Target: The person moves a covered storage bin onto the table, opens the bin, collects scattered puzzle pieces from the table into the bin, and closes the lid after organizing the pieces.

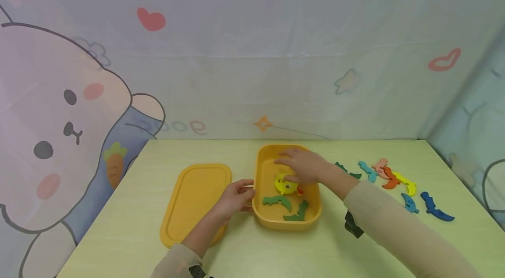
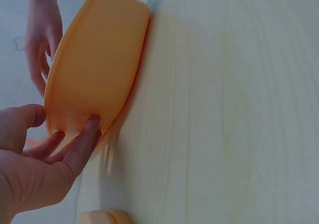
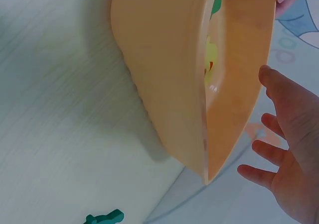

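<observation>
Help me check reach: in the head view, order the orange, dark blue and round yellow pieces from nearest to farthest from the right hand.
1. Round yellow piece, inside the box.
2. Orange piece, right of the box.
3. Dark blue piece, farther right.

The head view cuts off the tabletop's [image 1: 130,208] near edge. Toward its left edge, the left forearm [image 1: 203,230] hides part of the lid [image 1: 195,194]. Toward its far edge, the right hand [image 1: 301,166] covers part of the yellow piece [image 1: 285,186] in the box [image 1: 286,225], and the right forearm [image 1: 342,181] partly hides 1 dark green piece [image 1: 356,176]. The right wrist view cuts off 1 teal piece [image 3: 107,217].
</observation>
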`<state>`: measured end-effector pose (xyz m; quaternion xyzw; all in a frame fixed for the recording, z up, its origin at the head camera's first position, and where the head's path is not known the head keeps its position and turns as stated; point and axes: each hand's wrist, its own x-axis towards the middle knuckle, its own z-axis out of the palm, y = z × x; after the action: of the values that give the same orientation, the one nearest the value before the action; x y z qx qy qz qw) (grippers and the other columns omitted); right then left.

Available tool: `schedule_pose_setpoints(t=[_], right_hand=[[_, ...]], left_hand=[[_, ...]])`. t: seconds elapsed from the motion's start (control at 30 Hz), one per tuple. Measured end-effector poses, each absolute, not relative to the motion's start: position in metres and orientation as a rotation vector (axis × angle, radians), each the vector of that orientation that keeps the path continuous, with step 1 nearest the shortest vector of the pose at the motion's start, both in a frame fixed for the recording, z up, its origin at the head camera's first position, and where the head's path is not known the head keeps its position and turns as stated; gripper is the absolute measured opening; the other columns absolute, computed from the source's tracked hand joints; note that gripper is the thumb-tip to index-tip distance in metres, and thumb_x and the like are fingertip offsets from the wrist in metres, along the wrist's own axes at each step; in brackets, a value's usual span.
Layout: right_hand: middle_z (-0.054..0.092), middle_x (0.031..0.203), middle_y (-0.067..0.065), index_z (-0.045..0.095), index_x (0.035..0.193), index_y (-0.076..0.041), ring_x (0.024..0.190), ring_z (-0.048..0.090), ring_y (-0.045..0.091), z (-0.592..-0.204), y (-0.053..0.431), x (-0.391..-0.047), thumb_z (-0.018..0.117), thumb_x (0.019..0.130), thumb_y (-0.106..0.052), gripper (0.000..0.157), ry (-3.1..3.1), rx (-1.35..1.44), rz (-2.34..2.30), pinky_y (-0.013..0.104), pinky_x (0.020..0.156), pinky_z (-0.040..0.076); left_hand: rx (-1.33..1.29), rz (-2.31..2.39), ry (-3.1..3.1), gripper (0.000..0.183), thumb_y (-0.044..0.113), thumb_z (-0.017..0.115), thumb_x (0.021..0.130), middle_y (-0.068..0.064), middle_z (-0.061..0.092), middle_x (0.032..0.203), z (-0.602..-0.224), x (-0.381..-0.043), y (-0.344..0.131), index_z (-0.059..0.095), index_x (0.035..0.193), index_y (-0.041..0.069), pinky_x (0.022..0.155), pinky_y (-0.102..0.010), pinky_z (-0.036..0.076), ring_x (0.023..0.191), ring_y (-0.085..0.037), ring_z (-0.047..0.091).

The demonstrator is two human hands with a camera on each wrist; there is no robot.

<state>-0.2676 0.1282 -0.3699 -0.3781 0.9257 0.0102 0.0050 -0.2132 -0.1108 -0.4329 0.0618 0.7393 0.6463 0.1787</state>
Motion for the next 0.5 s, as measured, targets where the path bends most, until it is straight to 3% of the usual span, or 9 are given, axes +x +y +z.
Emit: schedule_pose_setpoints(t=[0.27,0.5], right_hand=[[0.041,0.140,0.014,0.045,0.136,-0.015,0.123,0.043,0.037,-0.363,0.144,-0.271,0.058,0.089,-0.035,0.053,2.944,-1.081,-0.011,0.052,0.093,0.043],[0.049,0.131,0.014,0.050,0.131,-0.013,0.113,0.051,0.036,-0.360,0.165,-0.277,0.062,0.087,-0.033,0.050,3.088,-1.051,-0.060,0.050,0.090,0.046]], left_hand=[[0.177,1.834,2.089,0.047,0.014,0.050,0.094,-0.026,0.051,0.123,-0.434,-0.213,-0.111,0.037,0.136,-0.004,0.076,-0.042,0.055,0.101,-0.033,0.060],[0.166,1.822,2.089,0.046,0.013,0.049,0.095,-0.027,0.051,0.124,-0.428,-0.211,-0.110,0.037,0.136,-0.004,0.077,-0.044,0.054,0.102,-0.034,0.060]])
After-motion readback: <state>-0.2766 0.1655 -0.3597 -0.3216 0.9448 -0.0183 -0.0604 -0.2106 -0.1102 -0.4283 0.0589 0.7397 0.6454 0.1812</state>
